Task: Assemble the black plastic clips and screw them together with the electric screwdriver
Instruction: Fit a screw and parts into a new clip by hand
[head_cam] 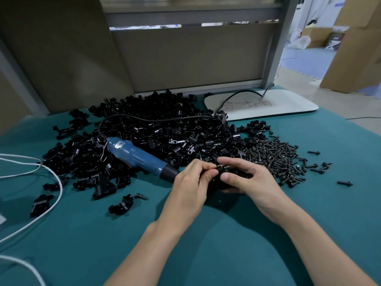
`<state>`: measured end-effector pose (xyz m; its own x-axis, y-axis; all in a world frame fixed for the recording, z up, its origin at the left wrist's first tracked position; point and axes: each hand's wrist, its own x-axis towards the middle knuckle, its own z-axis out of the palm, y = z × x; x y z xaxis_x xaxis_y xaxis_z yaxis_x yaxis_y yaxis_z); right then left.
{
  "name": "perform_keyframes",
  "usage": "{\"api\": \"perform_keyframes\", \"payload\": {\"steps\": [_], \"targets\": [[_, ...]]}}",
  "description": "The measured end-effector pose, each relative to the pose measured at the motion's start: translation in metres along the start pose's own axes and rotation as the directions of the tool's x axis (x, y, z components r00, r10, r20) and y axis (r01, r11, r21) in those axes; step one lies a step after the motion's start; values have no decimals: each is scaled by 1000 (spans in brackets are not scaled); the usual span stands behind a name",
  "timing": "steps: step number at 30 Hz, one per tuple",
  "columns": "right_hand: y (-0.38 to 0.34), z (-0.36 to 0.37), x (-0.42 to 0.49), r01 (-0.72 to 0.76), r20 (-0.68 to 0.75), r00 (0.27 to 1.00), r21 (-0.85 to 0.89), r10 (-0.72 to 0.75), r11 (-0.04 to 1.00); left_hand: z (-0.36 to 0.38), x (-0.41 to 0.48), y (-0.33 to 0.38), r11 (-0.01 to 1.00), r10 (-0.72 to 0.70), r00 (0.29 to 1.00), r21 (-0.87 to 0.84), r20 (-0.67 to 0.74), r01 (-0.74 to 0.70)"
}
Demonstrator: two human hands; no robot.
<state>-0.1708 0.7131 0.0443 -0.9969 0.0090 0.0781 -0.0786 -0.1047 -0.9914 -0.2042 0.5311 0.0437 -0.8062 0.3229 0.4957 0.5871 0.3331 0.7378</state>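
Both hands meet over the teal table, holding a black plastic clip assembly (223, 178) between them. My left hand (190, 182) pinches its left side with curled fingers. My right hand (245, 176) grips the clip from the right, thumb on top; most of the clip is hidden by fingers. The blue electric screwdriver (136, 156) lies on the clip pile, its black nose pointing at my left hand. A big heap of black clips (156, 129) spreads behind, and a pile of black screws (278, 157) lies to the right.
A white cable (55, 180) loops across the table's left side. Loose clips (121, 204) and a single screw (141, 196) lie near the front of the heap. A white board (288, 102) lies at the back right with the screwdriver's black cord over it.
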Motion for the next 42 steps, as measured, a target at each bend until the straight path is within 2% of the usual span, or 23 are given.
{"api": "perform_keyframes", "payload": {"steps": [3, 7, 12, 16, 23, 30, 39, 42], "targets": [[1, 0, 0, 7, 1, 1000, -2, -7, 1000, 2, 0, -4, 1000, 2, 1000, -10, -1, -2], [-1, 1, 0, 49, -26, 998, -27, -50, 998, 4, 0, -9, 991, -83, 997, -108, 0, 82], [-3, 2, 1, 80, -56, 995, -17, -80, 997, 5, 0, -11, 983, -141, 989, -114, 49, 145], [-5, 4, -1, 62, -47, 997, 28, -60, 998, 4, 0, -10, 987, -123, 988, -94, 94, 131], [-2, 8, 1, 49, -29, 998, 78, -47, 996, 5, 2, -10, 993, -47, 995, -102, 89, 56], [-1, 9, 1, 65, -37, 997, 22, -64, 998, 5, 1, -11, 979, -111, 992, -163, 60, 119], [3, 11, 4, 30, -51, 998, 168, -21, 985, 4, 0, -10, 988, -85, 996, -124, 31, 89], [-6, 4, 6, 60, -90, 995, 336, -31, 940, 4, -2, -9, 998, -41, 998, -52, 36, 43]]}}
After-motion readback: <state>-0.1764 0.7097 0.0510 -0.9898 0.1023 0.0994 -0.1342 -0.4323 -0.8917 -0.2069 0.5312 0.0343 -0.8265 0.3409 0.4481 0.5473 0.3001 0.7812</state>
